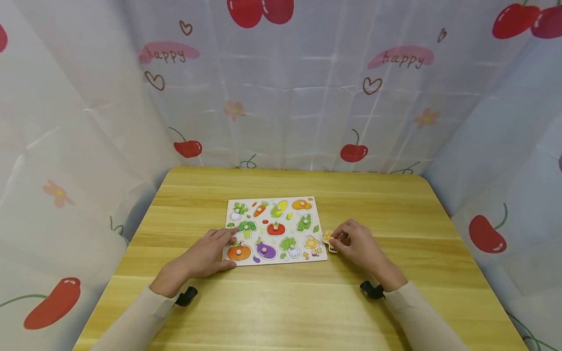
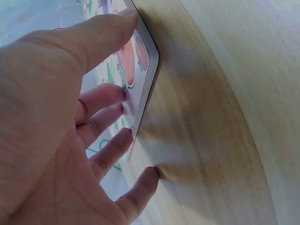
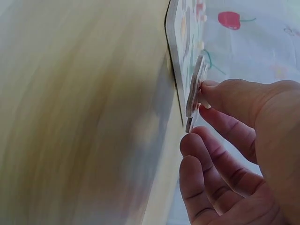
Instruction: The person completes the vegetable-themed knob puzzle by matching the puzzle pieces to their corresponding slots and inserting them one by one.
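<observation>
A wooden vegetable puzzle board lies flat on the table. My left hand rests at its left side, with the thumb at the near corner and fingers spread along the edge; the left wrist view shows the little finger apart from the board. Just off the board's right edge, my right hand pinches a mushroom puzzle piece by its small knob between thumb and index finger. In the right wrist view the piece is tilted on edge, above the table. A mushroom picture without a visible knob is at the board's near right corner.
Knobbed pieces sit in the board, among them a tomato, an eggplant and a pumpkin. The wooden table has rounded far corners. A cherry-patterned curtain encloses its back and sides.
</observation>
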`<state>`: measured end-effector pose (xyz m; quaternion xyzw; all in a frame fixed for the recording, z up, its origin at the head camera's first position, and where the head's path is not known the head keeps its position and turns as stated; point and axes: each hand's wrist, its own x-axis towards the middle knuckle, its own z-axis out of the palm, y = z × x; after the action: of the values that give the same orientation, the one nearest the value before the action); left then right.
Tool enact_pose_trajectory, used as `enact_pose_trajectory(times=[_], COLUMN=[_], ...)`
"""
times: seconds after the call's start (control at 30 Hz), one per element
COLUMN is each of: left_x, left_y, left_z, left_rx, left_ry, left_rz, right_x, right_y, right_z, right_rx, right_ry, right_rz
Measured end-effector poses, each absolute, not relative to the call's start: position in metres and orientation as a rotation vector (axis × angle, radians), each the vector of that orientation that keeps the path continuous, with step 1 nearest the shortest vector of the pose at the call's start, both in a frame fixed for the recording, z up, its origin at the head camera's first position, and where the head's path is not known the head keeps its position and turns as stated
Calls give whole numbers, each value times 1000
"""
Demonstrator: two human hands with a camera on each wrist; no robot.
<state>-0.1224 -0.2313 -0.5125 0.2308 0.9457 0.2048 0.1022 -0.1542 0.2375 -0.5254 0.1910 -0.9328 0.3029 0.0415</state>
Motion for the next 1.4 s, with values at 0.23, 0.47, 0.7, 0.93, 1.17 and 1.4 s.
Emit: enact_pose_trajectory(times=[0.23, 0.47, 0.7, 0.93, 1.17, 1.4], left_x=[-123, -122, -122, -122, -122, -122], left_y=[-230, -231, -232, -232, -231, -231], left_z=[-514, -513, -511, -512, -511, -511], left_rx=[692, 677, 675, 679, 680, 677], left_ry=[2790, 2794, 2789, 2787, 2790, 2787], left_rz=[612, 608, 614, 616, 611, 610], right_x=[-151, -150, -151, -153, -153, -152], right_y=[225, 209, 198, 193, 190, 187], right_z=[-526, -526, -528, -531, -530, -529], right_rx=[631, 684, 711, 739, 722, 712], right_ry=[-2865, -2873, -2897, -2890, -2910, -2904], right_rz=[964, 952, 967, 950, 948, 947])
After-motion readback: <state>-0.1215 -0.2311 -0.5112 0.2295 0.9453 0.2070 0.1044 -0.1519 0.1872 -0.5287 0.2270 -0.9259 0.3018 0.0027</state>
